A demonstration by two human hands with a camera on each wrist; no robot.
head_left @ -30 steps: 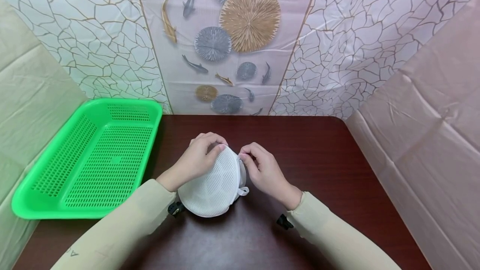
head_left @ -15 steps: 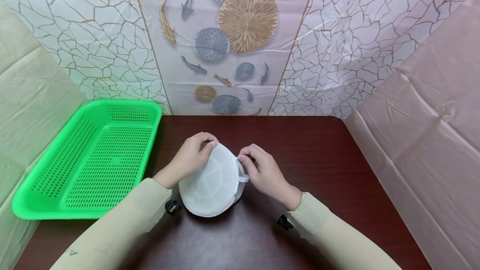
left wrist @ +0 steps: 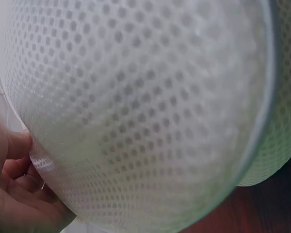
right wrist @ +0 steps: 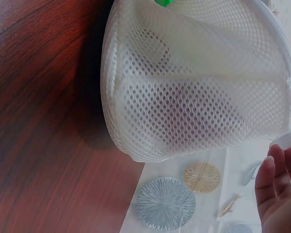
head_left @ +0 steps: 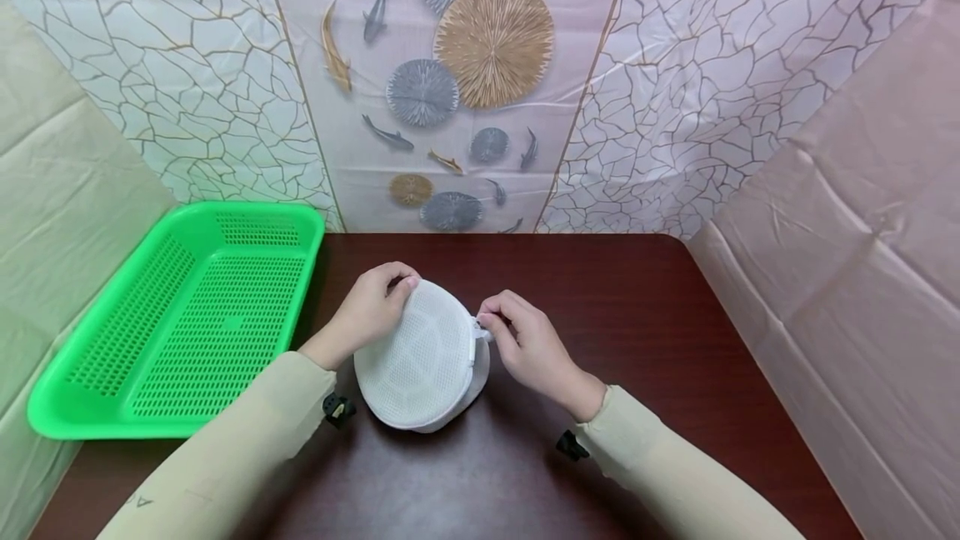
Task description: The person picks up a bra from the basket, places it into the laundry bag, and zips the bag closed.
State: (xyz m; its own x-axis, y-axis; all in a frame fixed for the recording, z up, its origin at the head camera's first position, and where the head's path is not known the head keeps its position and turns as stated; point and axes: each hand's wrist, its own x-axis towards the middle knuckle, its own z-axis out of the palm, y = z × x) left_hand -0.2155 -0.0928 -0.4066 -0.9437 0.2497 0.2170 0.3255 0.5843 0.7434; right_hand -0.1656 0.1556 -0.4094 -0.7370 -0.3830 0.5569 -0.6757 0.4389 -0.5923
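Note:
A round white mesh laundry bag (head_left: 412,357) stands on the table between both hands, its flat top tilted towards the left. My left hand (head_left: 367,307) pinches the far left edge of that top between thumb and fingers. At the right edge, my right hand (head_left: 528,340) pinches a small piece at the zippered rim, beside a white fabric loop (head_left: 482,334). The left wrist view is mostly filled by the mesh top (left wrist: 136,87), with the thumb on its border. In the right wrist view the soft mesh side (right wrist: 194,107) shows a crease, and fingertips (right wrist: 269,170) are at the rim.
A green perforated plastic basket (head_left: 225,323) lies at the left of the dark red-brown wooden table (head_left: 600,290). Patterned sheeting (head_left: 675,107) rises along the back edge, and plain beige sheeting (head_left: 847,232) hangs on the right.
The bag has turned, carrying its fabric loop up along the right edge to my right fingers. My left hand has moved left with the top's edge. The right hand has barely moved.

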